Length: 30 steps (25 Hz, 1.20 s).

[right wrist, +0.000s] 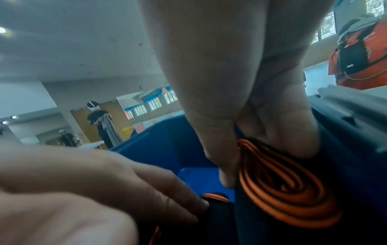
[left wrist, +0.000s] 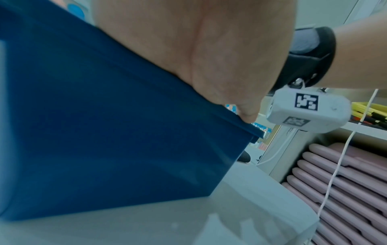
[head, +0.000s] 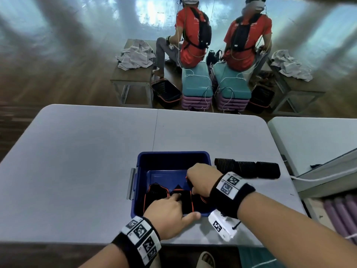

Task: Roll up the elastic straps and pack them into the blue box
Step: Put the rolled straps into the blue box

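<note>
A blue box (head: 173, 154) stands on the white table (head: 87, 161) near its front edge. Inside it, black rolled straps with orange edges stand side by side: one on the left (head: 154, 194) and one in the middle (head: 186, 202). My left hand (head: 170, 211) reaches over the near wall, straight fingers touching the middle roll, thumb along the rim outside. My right hand (head: 201, 180) is low at the box's right side, thumb and fingers pinching a rolled strap (right wrist: 282, 190) whose orange spiral shows in the right wrist view. The left wrist view shows only my left hand's palm (left wrist: 188, 41) and the box's outer wall (left wrist: 104, 132).
Several black rolled straps (head: 247, 168) lie in a row on the table just right of the box. A second white table (head: 318, 136) adjoins on the right. Beyond the far edge two people (head: 193, 35) sit on stacked mats beside dark baskets (head: 166, 91).
</note>
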Available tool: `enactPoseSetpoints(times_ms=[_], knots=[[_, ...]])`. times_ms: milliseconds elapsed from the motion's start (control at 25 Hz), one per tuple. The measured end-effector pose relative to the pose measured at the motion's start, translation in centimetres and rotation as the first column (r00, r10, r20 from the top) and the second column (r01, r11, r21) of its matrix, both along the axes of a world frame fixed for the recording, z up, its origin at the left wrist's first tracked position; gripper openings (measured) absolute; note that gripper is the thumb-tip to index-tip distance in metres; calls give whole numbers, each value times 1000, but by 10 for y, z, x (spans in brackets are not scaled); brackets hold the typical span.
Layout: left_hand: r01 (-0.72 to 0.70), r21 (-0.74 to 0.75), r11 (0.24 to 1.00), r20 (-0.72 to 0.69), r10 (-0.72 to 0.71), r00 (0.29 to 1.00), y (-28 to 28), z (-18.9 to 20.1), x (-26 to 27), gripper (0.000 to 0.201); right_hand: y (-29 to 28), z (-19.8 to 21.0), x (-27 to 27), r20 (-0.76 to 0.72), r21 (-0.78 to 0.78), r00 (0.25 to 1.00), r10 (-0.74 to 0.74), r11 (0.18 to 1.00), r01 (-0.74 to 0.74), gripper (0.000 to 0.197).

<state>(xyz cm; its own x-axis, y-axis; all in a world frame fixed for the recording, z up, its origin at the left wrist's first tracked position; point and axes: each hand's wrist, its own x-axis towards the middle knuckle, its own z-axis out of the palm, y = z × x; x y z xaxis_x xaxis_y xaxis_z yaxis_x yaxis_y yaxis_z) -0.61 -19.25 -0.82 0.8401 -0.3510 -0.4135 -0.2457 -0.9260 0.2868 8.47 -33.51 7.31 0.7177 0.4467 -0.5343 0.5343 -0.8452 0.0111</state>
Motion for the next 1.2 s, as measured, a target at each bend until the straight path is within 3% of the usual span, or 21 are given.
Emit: enactPoseSetpoints(times_ms=[160,560,640,720,800,880,960,1040,1200], knots=[[-5,-9,1000,-32,4,999,-1,-3,2,110,9,-11,-1,-79,-121,995,55,990,-65,22],[-32,-34,999,-41,31,999,-3,-5,3,112,15,-28,-3,-162,-161,984,67,982,-93,21],[-21,-25,999,-54,20,998,-1,-3,3,107,7,-23,-3,-90,-51,996,29,998,-34,17],[-4,-12,1000,-58,3,998,1,1,3,103,-15,-13,-2,9,181,999,-40,983,38,17],[4,-33,999,-51,-6,999,2,8,1,93,-51,-5,5,82,447,974,-212,881,154,17],[-10,-113,994,-40,6,999,4,17,0,78,-98,-6,17,100,576,915,-392,772,268,13],[-50,-194,980,6,52,999,11,27,-1,66,-137,-22,30,98,516,874,-477,775,365,13],[-92,-251,964,107,122,987,22,36,-1,56,-161,-51,43,136,374,879,-458,845,382,21],[-181,-332,926,381,308,872,53,44,2,29,-175,-104,55,220,89,949,-226,973,212,71]])
